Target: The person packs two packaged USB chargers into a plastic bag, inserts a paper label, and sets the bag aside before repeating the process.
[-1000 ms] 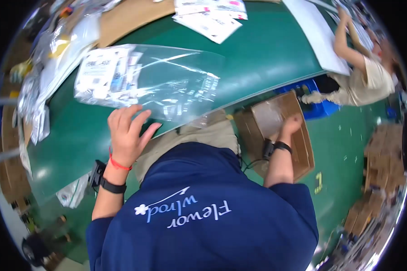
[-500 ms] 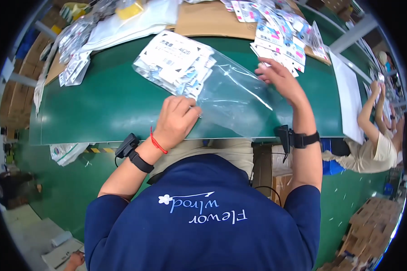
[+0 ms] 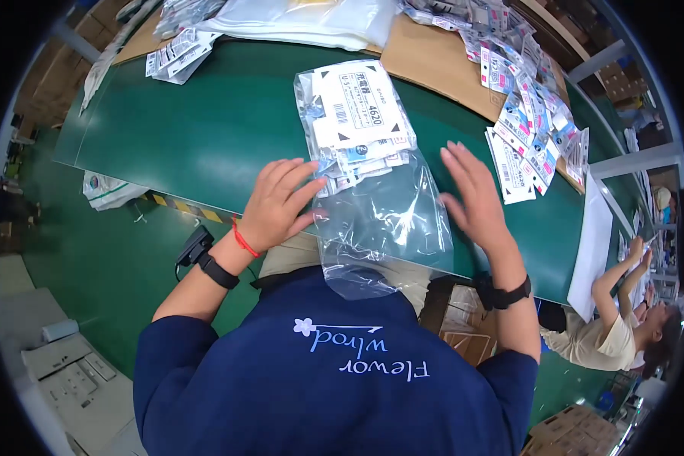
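A clear plastic bag (image 3: 387, 228) lies on the green tabletop in front of me, its empty lower part hanging over the near edge. Flat white printed packets (image 3: 359, 102) with blue patches are stacked in its far end. My left hand (image 3: 283, 199) is at the bag's left side, fingers apart, the fingertips against or just beside the film. On the other side my right hand (image 3: 475, 197) is spread with thumb and fingers apart, close to the bag's right edge and holding nothing.
Loose printed packets (image 3: 520, 125) are heaped at the right on brown cardboard (image 3: 433, 61). A few more packets (image 3: 178, 57) lie at the far left, beside stacked clear bags (image 3: 304, 23). A metal post (image 3: 634, 161) stands at the right; beyond it another person (image 3: 604, 327) works.
The bag has turned so its empty end points toward me. My left hand has opened from its pinch on the bag. My right hand has come down from the loose packets.
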A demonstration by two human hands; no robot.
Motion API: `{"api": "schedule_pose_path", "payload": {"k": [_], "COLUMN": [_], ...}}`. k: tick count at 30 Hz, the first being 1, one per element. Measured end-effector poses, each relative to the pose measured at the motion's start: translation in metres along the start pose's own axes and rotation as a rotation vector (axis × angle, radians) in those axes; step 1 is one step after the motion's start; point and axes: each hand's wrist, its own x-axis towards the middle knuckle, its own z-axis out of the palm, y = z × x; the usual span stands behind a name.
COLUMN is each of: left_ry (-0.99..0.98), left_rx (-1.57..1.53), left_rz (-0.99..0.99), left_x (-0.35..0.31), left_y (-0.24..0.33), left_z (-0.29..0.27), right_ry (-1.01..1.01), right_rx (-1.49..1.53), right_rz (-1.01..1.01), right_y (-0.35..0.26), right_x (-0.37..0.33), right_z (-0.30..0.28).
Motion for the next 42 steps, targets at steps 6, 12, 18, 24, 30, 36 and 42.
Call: {"api": "schedule_pose_path", "payload": {"k": [6,12,18,24,30,36,42], "left_ry": [-0.191,-0.202,-0.44,-0.424,-0.079,-0.066,-0.082], "left_rx": [0.032,-0.158,-0.645,-1.2,-1.305,-1.374,-1.066], "left_rz": [0.209,0.262,-0.068,-0.55,-0.759,-0.756,-0.433], "left_x": [0.024,0.009,0.032,0.044,0.066,0.072,0.075], "left_y": [-0.003,-0.031,-0.045,-0.076,-0.089,-0.1,-0.099], "left_z": [0.018,0.014,-0.002,-0.005,-0.003,0.0,-0.007], "right_ry": [-0.215,-0.405,-0.588,-0.486,0.052,0.211,0.234], "right_rx": [-0.381,-0.056,0.594,1.016,1.029,1.05,0.802], "right_rz": [-0.446,-0.426,0.227,0.496,0.575,0.591,0.435], "right_y": [-0.019,-0.024,-0.004,-0.014,0.005,0.022,0.028], "right_x": [0.032,0.044,0.056,0.086,0.126,0.133,0.126], "right_z": [0.024,0.036,0.038,0.012,0.007,0.019,0.012]}}
